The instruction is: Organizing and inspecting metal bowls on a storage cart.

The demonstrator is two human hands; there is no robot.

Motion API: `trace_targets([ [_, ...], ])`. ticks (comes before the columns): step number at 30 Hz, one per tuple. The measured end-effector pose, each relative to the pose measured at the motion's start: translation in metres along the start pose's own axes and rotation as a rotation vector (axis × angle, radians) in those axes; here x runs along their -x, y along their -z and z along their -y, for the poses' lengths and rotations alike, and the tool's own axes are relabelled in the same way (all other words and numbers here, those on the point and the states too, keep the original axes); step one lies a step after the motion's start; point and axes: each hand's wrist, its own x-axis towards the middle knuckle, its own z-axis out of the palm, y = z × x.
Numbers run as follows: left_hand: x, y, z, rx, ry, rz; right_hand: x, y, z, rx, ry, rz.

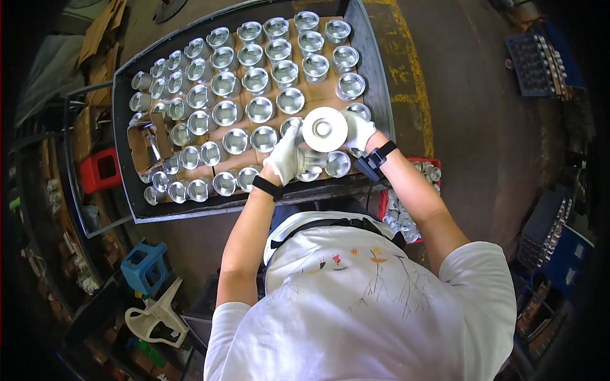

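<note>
A round metal piston (325,129), its pale crown with a ringed recess facing up, is held above the right part of a large dark-rimmed tray table (379,82). My right hand (359,130), in a white glove, is closed on its right side. My left hand (284,157), gloved too, is closed against its left side, the fingers partly hidden. Rows of similar shiny pistons (260,109) stand on brown cardboard (327,95) in the tray. Some pistons lie just below and beside my hands.
An open cardboard box (149,145) sits in the tray's left part. A red crate (382,206) with metal parts stands beside me at right. Left of the table are a red stool (100,170), a blue stool (146,267) and a white plastic chair (155,317). Racks of parts (540,70) line the far right.
</note>
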Motion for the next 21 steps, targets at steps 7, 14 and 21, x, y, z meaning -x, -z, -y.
trace_targets([
  [7, 0.011, -0.021, 0.016, 0.049, 0.068, -0.026, 0.004, 0.0, 0.005, -0.262, -0.084, 0.006],
  [14, 0.017, -0.025, 0.034, 0.339, -0.096, 0.044, 0.025, -0.015, 0.033, -0.878, -0.319, -0.166],
  [21, 0.012, -0.034, 0.044, 0.487, -0.095, 0.116, 0.006, -0.026, -0.019, -1.396, -0.167, 0.042],
])
